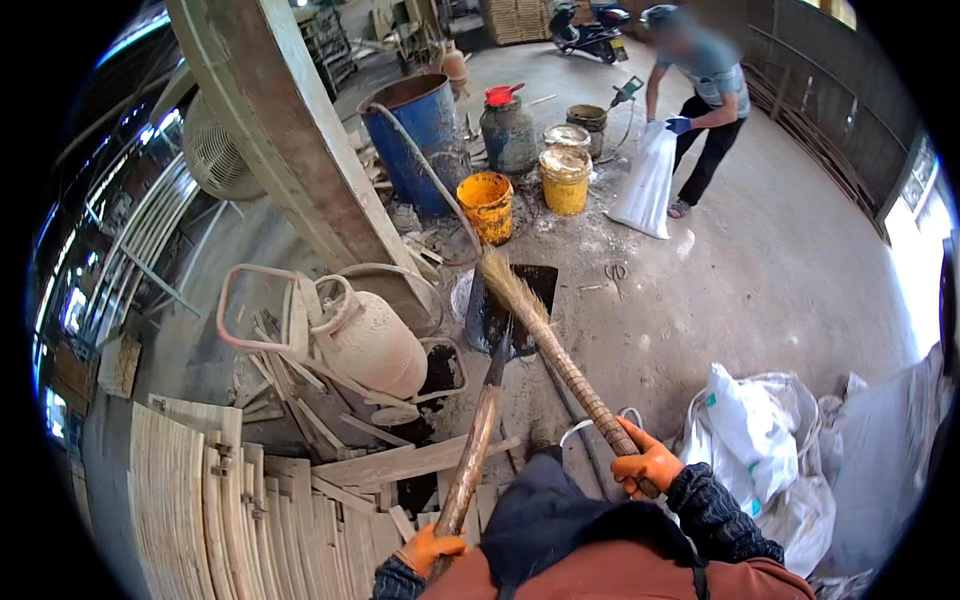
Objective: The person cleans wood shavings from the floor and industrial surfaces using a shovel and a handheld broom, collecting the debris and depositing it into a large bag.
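My left hand (430, 546), in an orange glove, is closed round the wooden handle of a shovel (468, 465). The shovel's dark, wide blade (540, 285) lies low over the floor ahead of me. My right hand (645, 462), also in an orange glove, grips a straw broom (578, 388) near the end of its bound handle. The broom's bristles (508, 283) slant forward over the blade and hide part of it. From this angle I cannot tell whether they touch it.
A yellow bucket (486, 210), a blue drum (408, 150) and a dusty gas cylinder (372, 345) stand ahead and left. Stacked boards (185, 490) lie near left; white sacks (750, 430) sit at right. Further off, a person (705, 95) holds a white sack (645, 180).
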Demonstrator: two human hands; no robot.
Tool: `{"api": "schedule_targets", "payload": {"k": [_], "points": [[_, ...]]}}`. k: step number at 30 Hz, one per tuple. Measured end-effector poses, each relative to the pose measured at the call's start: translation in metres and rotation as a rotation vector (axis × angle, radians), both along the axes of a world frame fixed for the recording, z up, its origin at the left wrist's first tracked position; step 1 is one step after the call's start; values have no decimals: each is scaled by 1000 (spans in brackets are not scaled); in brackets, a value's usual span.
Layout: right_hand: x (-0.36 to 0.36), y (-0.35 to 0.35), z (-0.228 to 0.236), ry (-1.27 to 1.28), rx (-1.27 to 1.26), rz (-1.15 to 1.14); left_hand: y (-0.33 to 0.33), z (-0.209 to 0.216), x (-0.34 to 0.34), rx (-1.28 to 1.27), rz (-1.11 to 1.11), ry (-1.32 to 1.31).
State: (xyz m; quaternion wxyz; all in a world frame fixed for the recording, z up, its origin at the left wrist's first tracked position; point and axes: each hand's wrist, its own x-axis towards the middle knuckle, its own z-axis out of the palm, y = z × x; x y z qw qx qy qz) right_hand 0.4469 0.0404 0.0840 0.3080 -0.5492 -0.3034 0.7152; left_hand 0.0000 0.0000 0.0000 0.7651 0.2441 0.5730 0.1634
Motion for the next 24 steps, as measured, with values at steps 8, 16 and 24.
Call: {"api": "schedule_targets", "payload": {"k": [8, 16, 24], "points": [[98, 240, 4, -4, -65, -56, 263, 59, 108, -106, 27, -84], [227, 444, -15, -34, -49, 15, 409, 17, 242, -43, 92, -64], [314, 652, -12, -10, -134, 152, 505, 12, 350, -115, 404, -45]]}}
